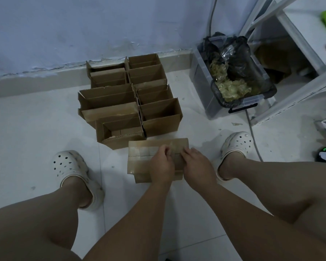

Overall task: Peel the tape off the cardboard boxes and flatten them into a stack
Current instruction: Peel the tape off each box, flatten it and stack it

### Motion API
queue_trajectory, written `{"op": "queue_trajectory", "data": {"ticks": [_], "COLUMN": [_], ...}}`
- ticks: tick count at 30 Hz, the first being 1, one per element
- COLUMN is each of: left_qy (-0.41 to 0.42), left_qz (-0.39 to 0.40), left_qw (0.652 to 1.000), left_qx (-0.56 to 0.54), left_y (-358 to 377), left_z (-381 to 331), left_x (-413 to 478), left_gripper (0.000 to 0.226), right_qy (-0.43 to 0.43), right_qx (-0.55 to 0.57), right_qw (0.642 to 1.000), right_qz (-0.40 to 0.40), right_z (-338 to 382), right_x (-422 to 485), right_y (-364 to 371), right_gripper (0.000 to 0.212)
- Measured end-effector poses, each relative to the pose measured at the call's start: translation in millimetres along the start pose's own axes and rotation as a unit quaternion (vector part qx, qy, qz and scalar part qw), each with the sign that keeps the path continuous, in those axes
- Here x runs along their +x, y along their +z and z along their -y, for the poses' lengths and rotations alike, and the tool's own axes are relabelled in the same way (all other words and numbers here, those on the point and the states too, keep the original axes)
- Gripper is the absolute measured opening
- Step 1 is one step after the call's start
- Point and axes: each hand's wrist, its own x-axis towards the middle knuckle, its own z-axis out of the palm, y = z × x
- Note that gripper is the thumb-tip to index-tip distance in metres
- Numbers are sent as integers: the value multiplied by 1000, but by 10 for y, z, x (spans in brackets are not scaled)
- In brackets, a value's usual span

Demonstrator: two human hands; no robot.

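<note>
left grip [161,163] pinches tape [139,152] | right grip [198,166] holds box [177,142] | open boxes [158,119] behind | bin [205,102] right

Left of the open boxes [130,102] we have bare floor [36,125] clear through to the skirting [26,81]. Right of them only a narrow strip of tile is free before the clear bin [201,91], and the shelf frame [299,42] stands beyond it. On their near side the taped box [139,162] lies just beside them, between our left clog [70,166] and right clog [237,142]; a cable [251,129] crosses the tile right of them.
</note>
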Motion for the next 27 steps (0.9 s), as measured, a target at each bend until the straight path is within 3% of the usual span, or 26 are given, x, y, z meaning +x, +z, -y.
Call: {"op": "queue_trajectory", "data": {"ticks": [5,10,13,16,21,22,23,25,27], "left_qy": [-115,-245,-257,-243,-270,-259,-231,-134,-67], "left_qz": [10,34,75,118,188,207,218,178,94], "left_qw": [986,911,896,892,823,844,892,974,980], "left_qx": [-121,-329,-354,-361,-463,-422,-323,-33,162], "left_y": [-51,-266,-342,-348,-423,-426,-410,-355,-330], "left_z": [-20,-21,-48,-79,-116,-129,-142,-116,-73], "left_x": [39,137,115,39,4,18,34,48,68], "left_gripper": [11,20,21,24,16,12,8,19,32], "right_qy": [-9,-77,-110,-84,-52,-50,-48,-34,-22], "right_qx": [-62,-94,-99,-90,-70,-71,-71,-64,-70], "right_qw": [998,993,989,992,995,994,994,995,995], "right_qz": [-9,9,18,17,54,60,65,71,70], "right_z": [-5,62,112,122,101,102,105,116,110], "right_x": [-26,-43,-31,-7,33,46,63,111,160], "right_y": [26,71,128,136,109,108,105,87,63], "right_gripper": [51,72,84,88,96,98,101,108,111]}}
